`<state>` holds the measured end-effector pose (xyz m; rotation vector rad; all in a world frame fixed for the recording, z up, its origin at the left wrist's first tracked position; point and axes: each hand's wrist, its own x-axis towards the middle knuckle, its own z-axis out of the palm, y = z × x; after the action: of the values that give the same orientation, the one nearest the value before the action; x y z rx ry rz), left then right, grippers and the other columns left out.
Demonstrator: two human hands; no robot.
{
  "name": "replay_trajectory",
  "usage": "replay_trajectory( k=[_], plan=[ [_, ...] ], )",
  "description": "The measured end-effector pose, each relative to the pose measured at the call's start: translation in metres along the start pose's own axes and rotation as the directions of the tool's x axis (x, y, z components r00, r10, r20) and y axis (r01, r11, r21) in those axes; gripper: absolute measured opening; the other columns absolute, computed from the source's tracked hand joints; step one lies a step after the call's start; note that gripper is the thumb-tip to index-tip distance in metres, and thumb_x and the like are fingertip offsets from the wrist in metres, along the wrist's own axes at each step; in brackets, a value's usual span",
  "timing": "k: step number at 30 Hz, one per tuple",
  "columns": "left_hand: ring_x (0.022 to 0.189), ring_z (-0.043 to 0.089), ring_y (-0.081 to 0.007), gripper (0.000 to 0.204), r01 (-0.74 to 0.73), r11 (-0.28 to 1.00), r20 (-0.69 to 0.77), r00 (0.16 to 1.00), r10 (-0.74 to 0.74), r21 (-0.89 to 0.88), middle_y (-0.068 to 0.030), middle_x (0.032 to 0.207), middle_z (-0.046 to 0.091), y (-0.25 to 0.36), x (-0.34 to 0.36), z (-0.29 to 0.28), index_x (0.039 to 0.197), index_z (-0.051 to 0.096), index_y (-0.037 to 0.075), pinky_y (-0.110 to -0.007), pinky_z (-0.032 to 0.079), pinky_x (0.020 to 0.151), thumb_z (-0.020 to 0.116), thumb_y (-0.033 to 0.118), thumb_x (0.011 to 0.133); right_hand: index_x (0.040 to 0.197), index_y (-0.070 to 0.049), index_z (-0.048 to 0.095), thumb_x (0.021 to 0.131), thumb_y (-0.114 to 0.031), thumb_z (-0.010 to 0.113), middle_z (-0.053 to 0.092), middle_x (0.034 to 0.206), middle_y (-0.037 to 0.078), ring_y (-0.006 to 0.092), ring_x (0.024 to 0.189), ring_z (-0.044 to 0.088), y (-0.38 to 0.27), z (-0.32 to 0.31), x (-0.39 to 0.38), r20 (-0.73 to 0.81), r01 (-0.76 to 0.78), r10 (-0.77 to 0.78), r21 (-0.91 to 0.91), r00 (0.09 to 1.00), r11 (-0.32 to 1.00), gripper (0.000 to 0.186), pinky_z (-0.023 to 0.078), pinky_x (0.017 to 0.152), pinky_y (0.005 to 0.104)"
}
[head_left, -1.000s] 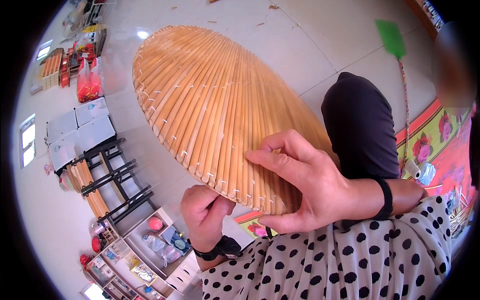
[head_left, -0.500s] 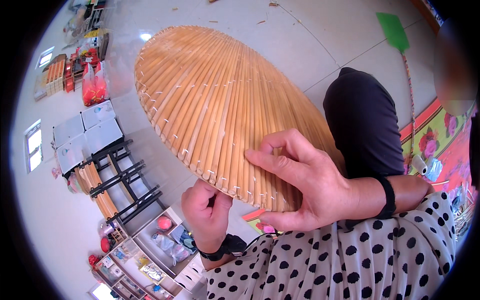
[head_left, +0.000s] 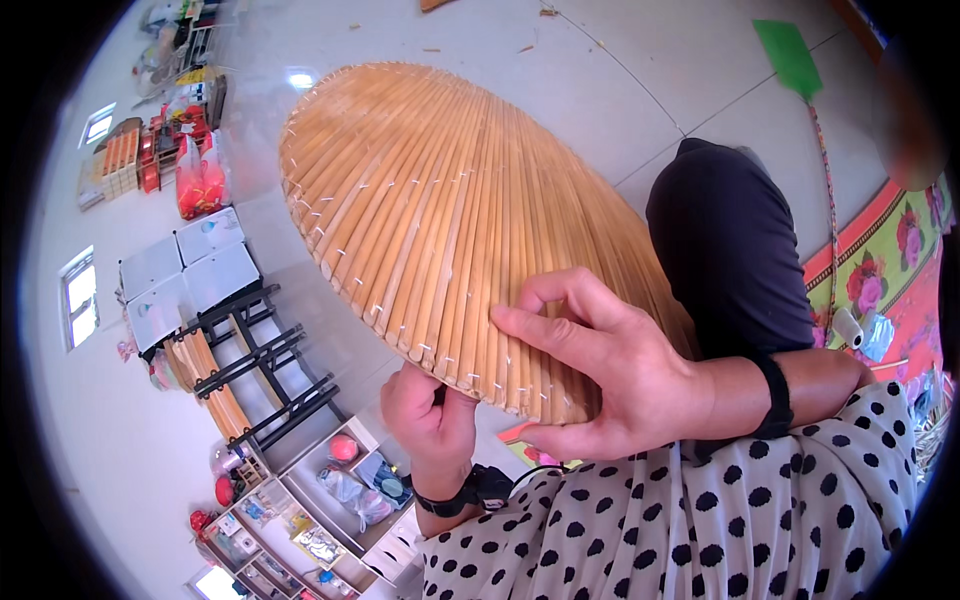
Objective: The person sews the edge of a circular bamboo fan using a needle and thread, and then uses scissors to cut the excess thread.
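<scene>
A large round mat of tan plant stalks (head_left: 440, 220), sewn with short white stitches, is tilted in front of me. My left hand (head_left: 428, 415) is closed at its lower rim, with some fingertips hidden beneath the edge. My right hand (head_left: 625, 375) is bent around the lower right part of the mat. Its index fingertip presses on the stalks, and its thumb lies along the rim. Any needle or thread in the fingers is too small to make out.
My dark-clad knee (head_left: 730, 250) is right of the mat. Beyond it, a green fly swatter (head_left: 790, 60) lies on the tiles, near a flowered cloth (head_left: 870, 270) with a white spool (head_left: 845, 328). Leftward are folding furniture (head_left: 250, 370) and shelves (head_left: 290, 530).
The mat and my left hand appear slightly farther right and lower in view. The background at left has shifted the same way. My right hand keeps nearly the same pose on the stalks.
</scene>
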<state>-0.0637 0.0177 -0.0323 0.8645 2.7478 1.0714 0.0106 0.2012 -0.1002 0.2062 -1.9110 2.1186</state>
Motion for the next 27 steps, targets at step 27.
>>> replay_trajectory(
  k=[27],
  plan=[
    [0.051,0.058,-0.0118,0.005,0.247,0.968,0.222,0.946,-0.235,-0.031,-0.0054,0.06,0.06,0.005,-0.001,-0.028,0.082,0.058,0.0,-0.023,0.042,0.051,0.06,-0.001,0.087,0.13,0.004,0.053,0.07,-0.028,0.078,0.047,0.115,0.017,0.0312,0.1,0.056,0.005,-0.001,0.0,0.002,0.002,-0.002,-0.036,1.0,0.999,0.073,0.052,0.08,0.0351]
  ],
)
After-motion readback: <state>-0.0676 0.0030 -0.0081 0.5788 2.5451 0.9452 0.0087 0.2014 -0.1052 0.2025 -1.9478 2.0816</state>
